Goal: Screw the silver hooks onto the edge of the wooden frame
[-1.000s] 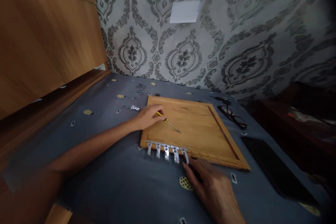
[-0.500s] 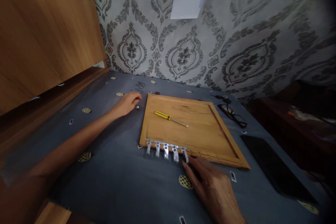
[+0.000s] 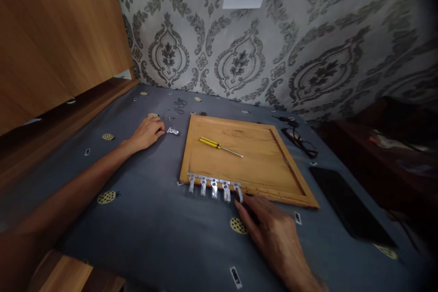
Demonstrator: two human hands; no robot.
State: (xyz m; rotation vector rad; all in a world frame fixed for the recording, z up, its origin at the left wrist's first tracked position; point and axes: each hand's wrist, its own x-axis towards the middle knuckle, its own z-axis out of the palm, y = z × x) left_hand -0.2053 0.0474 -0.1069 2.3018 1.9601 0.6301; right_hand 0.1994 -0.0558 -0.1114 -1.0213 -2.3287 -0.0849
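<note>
Wooden panel (image 3: 246, 164): light-toned, raised frame, flat on grey-blue cloth (image 3: 153, 228) near table centre; row of five metal brackets (image 3: 215, 186) along its near edge, tabs overhanging the cloth.
Screwdriver (image 3: 219, 145): yellow-and-black handle, thin shaft pointing toward 4 o'clock, loose on the panel (no hand on it).
Left hand (image 3: 147, 131): at 9 o'clock of the panel, resting on the cloth, fingers curled, gripping nothing visible; single metal bracket (image 3: 173, 131) just beside the fingertips.
Right hand (image 3: 273, 235): at 6 o'clock, flat and open, fingertips close to the last bracket; contact not discernible.
Eyeglasses (image 3: 301, 141) at 2 o'clock; dark phone (image 3: 349, 210) at 4 o'clock.
Small hardware (image 3: 179, 105) at 11 o'clock, too small to identify.
</note>
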